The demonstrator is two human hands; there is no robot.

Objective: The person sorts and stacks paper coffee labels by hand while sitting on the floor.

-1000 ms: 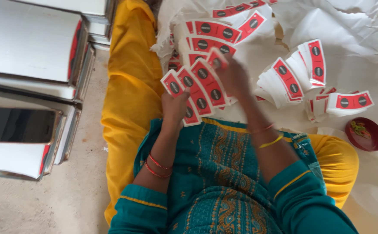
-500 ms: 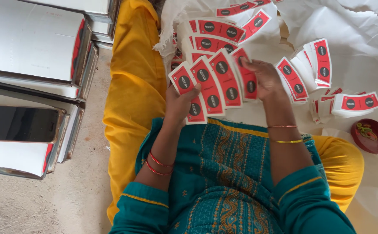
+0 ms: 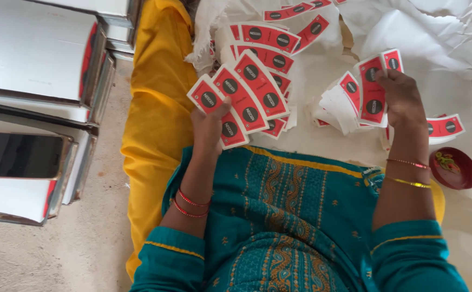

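red-and-white paper labels fill both hands. the left hand [image 3: 210, 125] is closed on a fan of labels [image 3: 241, 97], thumb pressed over the lowest one, the fan spreading up and away from the fingers toward the right. the right hand [image 3: 402, 98] is well apart from the left and grips a single label [image 3: 373, 92] upright by its edge, with another label tip showing just behind it. just left of the right hand lies a loose heap of labels [image 3: 338, 103], partly face down and white. beyond the left hand more labels [image 3: 268, 35] lie scattered on crumpled white paper [image 3: 441, 27]. near the right wrist, which wears thin bangles, one label [image 3: 445, 127] lies flat, and beside it sits a small red bowl [image 3: 454, 168]. far to the left of the left hand, past a yellow cloth [image 3: 157, 108], stand stacked metal tins [image 3: 30, 59] on the floor.
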